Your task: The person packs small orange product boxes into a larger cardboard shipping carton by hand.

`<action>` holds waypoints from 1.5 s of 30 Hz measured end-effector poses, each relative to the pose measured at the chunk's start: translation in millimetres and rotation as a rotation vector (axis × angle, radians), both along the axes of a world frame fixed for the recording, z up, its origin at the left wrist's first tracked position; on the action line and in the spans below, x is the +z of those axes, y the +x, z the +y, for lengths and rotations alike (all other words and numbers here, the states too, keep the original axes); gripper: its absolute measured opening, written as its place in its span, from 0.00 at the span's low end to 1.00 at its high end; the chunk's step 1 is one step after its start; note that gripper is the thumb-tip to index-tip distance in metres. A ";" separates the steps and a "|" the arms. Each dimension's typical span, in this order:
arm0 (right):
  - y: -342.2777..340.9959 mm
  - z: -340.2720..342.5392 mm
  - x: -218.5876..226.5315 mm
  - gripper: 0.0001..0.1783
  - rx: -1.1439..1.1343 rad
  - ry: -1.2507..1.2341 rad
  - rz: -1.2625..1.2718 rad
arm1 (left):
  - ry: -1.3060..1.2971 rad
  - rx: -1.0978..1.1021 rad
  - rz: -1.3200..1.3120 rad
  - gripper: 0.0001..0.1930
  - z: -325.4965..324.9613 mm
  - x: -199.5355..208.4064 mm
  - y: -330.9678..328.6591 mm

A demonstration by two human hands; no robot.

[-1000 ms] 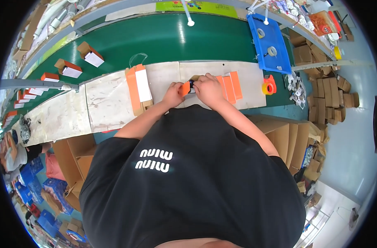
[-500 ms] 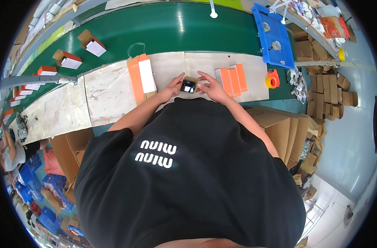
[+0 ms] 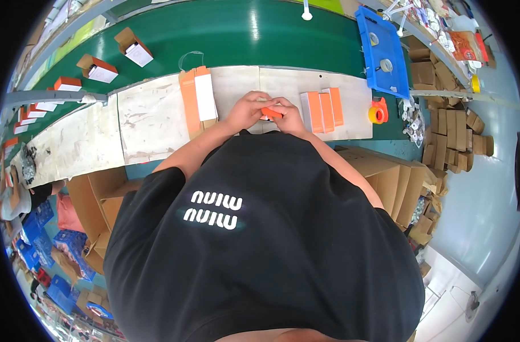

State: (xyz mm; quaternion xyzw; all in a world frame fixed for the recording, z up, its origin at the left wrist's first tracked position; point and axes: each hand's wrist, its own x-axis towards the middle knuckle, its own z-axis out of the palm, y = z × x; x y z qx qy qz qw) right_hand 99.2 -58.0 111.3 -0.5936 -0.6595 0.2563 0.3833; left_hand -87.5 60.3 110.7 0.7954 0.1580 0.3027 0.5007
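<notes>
Both hands, left hand and right hand, now close together grasping a small orange cardboard box over the pale table, the black item seen earlier hidden, likely boxed; flat orange cartons lie just right.

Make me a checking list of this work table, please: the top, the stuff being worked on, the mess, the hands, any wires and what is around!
Surface: pale, scuffed worktop beside a green conveyor belt.
Job's things: small orange box held between both hands; orange boxes on the right, flat orange and white cartons on the left.
Clutter: orange tape dispenser; blue tray with small parts.
Hands: left hand and right hand both closed on the small orange box.
Cables: thin wire loop on the belt.
Surroundings: open brown boxes riding the belt; cardboard boxes stacked at right.
</notes>
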 end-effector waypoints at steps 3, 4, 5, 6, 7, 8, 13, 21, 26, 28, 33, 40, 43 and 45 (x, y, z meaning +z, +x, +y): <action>11.6 -9.0 9.3 0.34 0.163 -0.119 0.067 | 0.328 -0.112 0.064 0.37 8.2 -12.3 -8.5; 9.0 -12.5 12.7 0.34 0.245 -0.068 0.113 | 0.363 -0.179 0.101 0.38 10.0 -12.7 -14.4; 3.1 -16.5 18.7 0.38 0.255 -0.056 0.079 | 0.398 -0.250 0.134 0.40 11.5 -4.7 -16.0; -1.7 -17.0 26.9 0.38 0.252 -0.058 0.081 | 0.396 -0.253 0.134 0.40 9.0 -1.2 -16.9; -5.8 -16.5 35.2 0.38 0.229 -0.034 0.006 | 0.385 -0.222 0.103 0.41 6.1 2.3 -17.1; -7.5 -17.0 37.2 0.39 0.209 -0.008 -0.070 | 0.374 -0.188 0.073 0.43 4.0 1.7 -18.4; -9.2 -18.7 42.8 0.36 0.150 -0.183 -0.351 | 0.222 -0.262 0.214 0.44 2.8 -6.7 -19.0; -15.3 -19.9 37.8 0.31 0.072 -0.159 -0.411 | -0.038 -0.324 0.177 0.47 4.1 8.3 -29.9; -23.6 -14.2 37.2 0.32 0.076 -0.113 -0.433 | -0.124 -0.229 0.187 0.42 -3.0 4.0 -32.3; -26.2 -15.2 35.4 0.32 0.080 -0.120 -0.417 | -0.021 -0.247 0.214 0.44 1.6 0.2 -34.4; -27.3 -14.5 32.5 0.32 0.061 -0.155 -0.393 | -0.090 -0.250 0.214 0.50 -0.1 2.0 -36.2; -36.0 -10.7 43.7 0.33 0.108 -0.119 -0.623 | -0.104 -0.233 0.263 0.55 -1.3 -6.6 -43.9; -40.4 -10.6 46.2 0.34 0.106 -0.126 -0.734 | -0.088 -0.227 0.246 0.55 0.5 -6.5 -46.6; -41.5 -9.7 45.8 0.35 0.103 -0.070 -0.813 | -0.043 -0.206 0.209 0.55 0.6 -7.3 -47.2</action>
